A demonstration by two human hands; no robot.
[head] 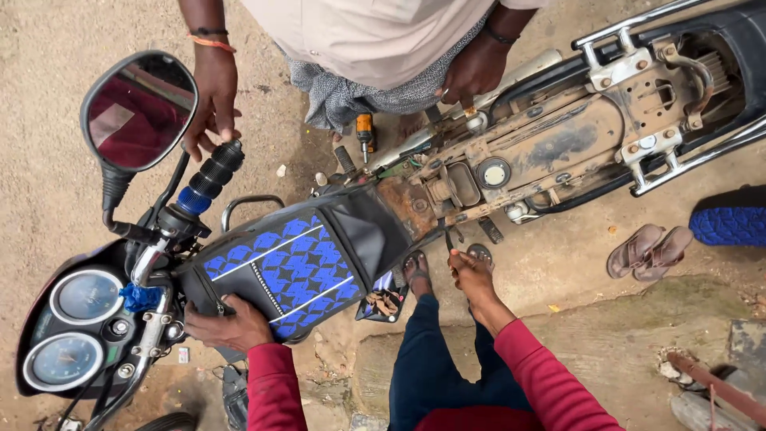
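We brace the motorcycle's fuel tank (pixel 295 267), in its black-and-blue cover, with our left hand (pixel 227 323) spread flat against its front edge; our right hand (pixel 471 275) pinches a small tool at the bare frame (pixel 550 144). The tank looks heavy and rigid, best gripped underneath. Opposite, another person's hand (pixel 209 112) rests on the handlebar grip (pixel 214 172).

One motorcycle (pixel 447 183), one mirror (pixel 140 110) — two gauges (pixel 86 296)
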